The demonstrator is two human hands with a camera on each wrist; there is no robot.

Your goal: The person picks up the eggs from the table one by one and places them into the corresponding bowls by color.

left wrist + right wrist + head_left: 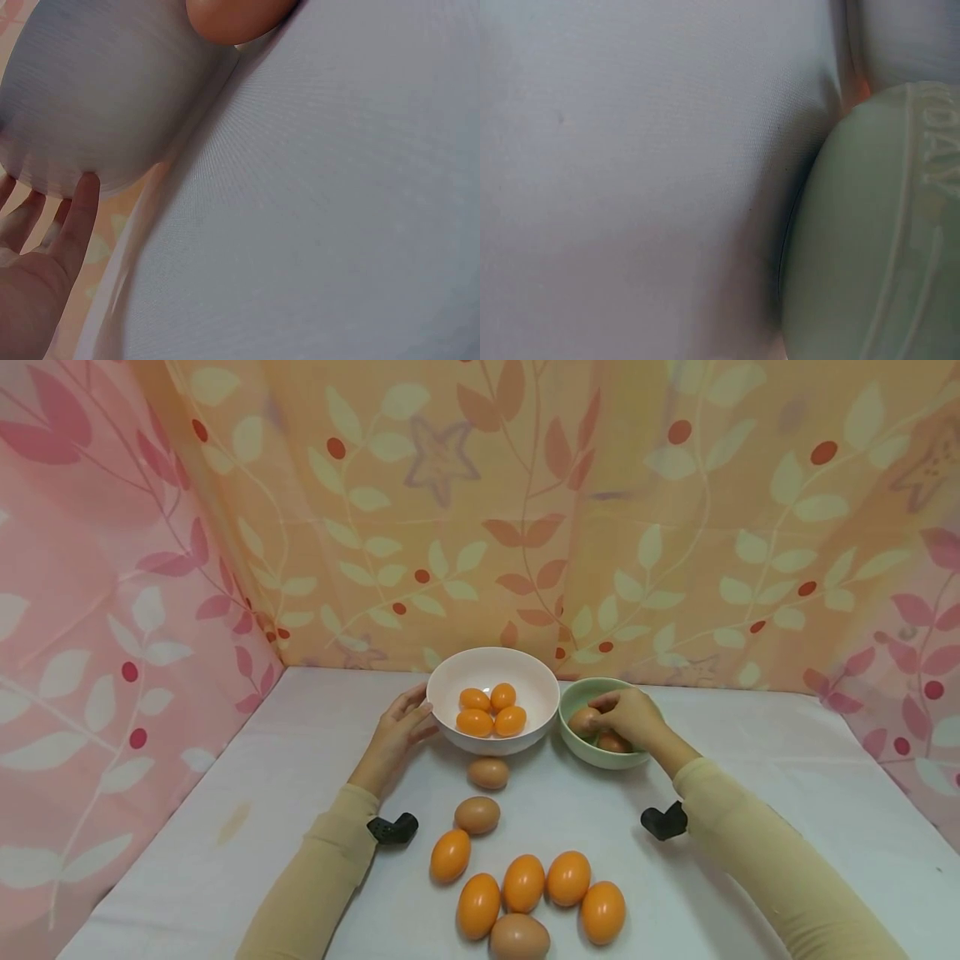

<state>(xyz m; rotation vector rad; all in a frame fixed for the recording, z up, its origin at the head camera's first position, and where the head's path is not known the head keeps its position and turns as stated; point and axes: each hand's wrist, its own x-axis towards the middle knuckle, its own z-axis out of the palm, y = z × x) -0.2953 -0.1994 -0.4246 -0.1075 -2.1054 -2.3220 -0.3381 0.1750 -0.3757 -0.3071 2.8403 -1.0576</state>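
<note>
A white bowl at the back of the table has several orange eggs in it. My left hand rests against the bowl's left side, its fingertips touching the outer wall; the left wrist view shows those fingers fairly straight. To the right, a green bowl stands beside the white one. My right hand reaches into it, fingers pinching a brown egg. Another brown egg lies below that hand in the green bowl. In the right wrist view only the green bowl's outside shows, not the hand.
In front of the white bowl lie two brown eggs on the white tablecloth. Nearer me are several orange eggs and one more brown egg. Patterned curtains hang behind and at both sides.
</note>
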